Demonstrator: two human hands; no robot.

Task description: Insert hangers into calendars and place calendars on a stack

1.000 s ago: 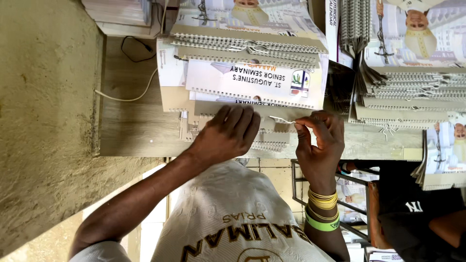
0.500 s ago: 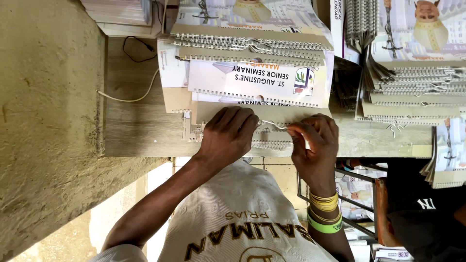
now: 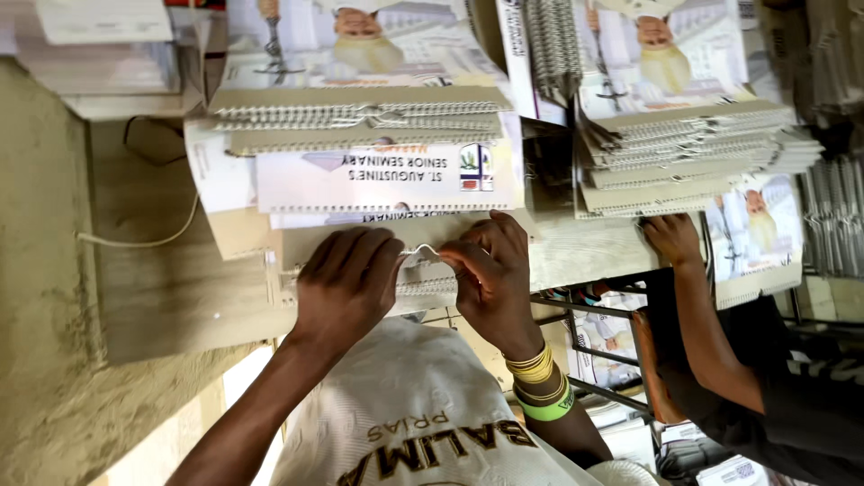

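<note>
The left hand (image 3: 346, 283) presses flat, fingers spread, on a wire-bound calendar (image 3: 409, 261) on the wooden table (image 3: 171, 297); the right hand (image 3: 490, 274) pinches its wire hanger (image 3: 423, 254)

Both hands, left (image 3: 346, 283) flat, right (image 3: 490, 270) pinching, meet fingertips.

A white rectangular printed cover (image 3: 387, 177) with a small colourful crest lies atop the centre stack.
</note>
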